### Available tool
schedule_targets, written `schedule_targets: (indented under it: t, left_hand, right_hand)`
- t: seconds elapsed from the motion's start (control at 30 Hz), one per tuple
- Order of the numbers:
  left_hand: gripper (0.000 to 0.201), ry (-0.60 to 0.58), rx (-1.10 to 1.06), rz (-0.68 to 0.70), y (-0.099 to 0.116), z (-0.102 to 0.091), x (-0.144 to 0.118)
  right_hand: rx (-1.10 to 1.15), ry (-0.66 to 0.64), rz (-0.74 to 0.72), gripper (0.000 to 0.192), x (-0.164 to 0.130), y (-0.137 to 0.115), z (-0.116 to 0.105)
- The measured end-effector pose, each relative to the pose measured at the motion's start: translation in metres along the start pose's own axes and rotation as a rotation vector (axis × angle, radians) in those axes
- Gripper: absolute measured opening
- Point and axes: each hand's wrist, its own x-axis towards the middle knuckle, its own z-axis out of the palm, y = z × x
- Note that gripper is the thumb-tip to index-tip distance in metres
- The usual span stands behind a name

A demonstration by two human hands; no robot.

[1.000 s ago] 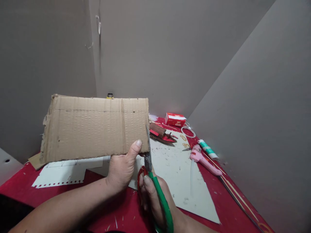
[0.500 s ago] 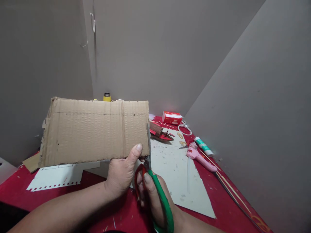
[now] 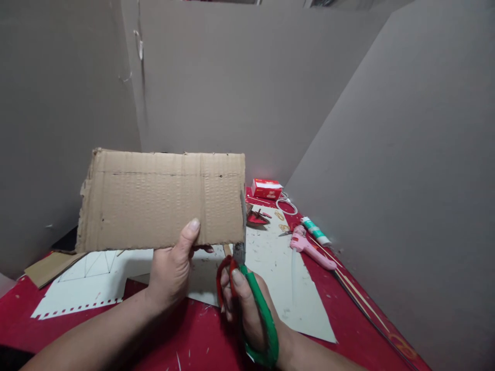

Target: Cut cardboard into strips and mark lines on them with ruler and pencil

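On the red worktop [image 3: 348, 314], at the far left, a loose brown scrap [image 3: 48, 267] is lying beside a white sheet with pencilled lines [image 3: 93, 281]. Above them the left hand [image 3: 172, 268] is pinching the cardboard piece [image 3: 162, 198] upright by its lower edge, thumb on the near face; it has slid leftwards along that edge since a moment ago. The right hand [image 3: 243, 304] is gripping the green-and-red scissors [image 3: 251, 304], whose blades are now running up the cardboard's right edge, nearly closed, so a thin strip seems to be getting trimmed off. Further right, a pink glue gun [image 3: 309, 250], a glue stick [image 3: 315, 231], thin skewers [image 3: 359, 296] and a red box [image 3: 266, 188] are lying untouched.
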Motion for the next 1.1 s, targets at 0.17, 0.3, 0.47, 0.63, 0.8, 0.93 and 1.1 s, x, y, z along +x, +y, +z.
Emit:
schedule_targets:
  t: [0.17,0.3,0.47,0.63,0.8,0.93,1.1]
  left_hand:
    - [0.034,0.006,0.133,0.0,0.013,-0.004,-0.001]
    - [0.039,-0.014,0.213,-0.028,0.023,-0.002,-0.003]
    - [0.035,0.033,0.29,0.058,0.021,-0.002,-0.001]
    - [0.031,0.05,0.25,0.067,0.018,-0.001,-0.002]
    - [0.033,0.037,0.237,0.09,0.012,-0.002,-0.002]
    - [0.033,0.024,0.263,0.119,0.008,-0.005,-0.001]
    - [0.043,-0.038,0.295,0.156,0.007,-0.007,-0.002]
  right_hand:
    - [-0.132,-0.015,-0.103,0.051,0.009,-0.016,-0.006]
    - [-0.174,0.012,-0.145,0.051,0.012,-0.029,-0.008]
    - [-0.181,0.024,-0.161,0.05,0.012,-0.035,-0.009]
    - [-0.184,0.014,-0.163,0.052,0.011,-0.04,-0.01]
    - [-0.171,0.018,-0.161,0.053,0.01,-0.035,-0.007]
    - [-0.156,0.013,-0.155,0.053,0.011,-0.029,-0.005]
    - [-0.138,-0.02,-0.155,0.052,0.013,-0.025,-0.006]
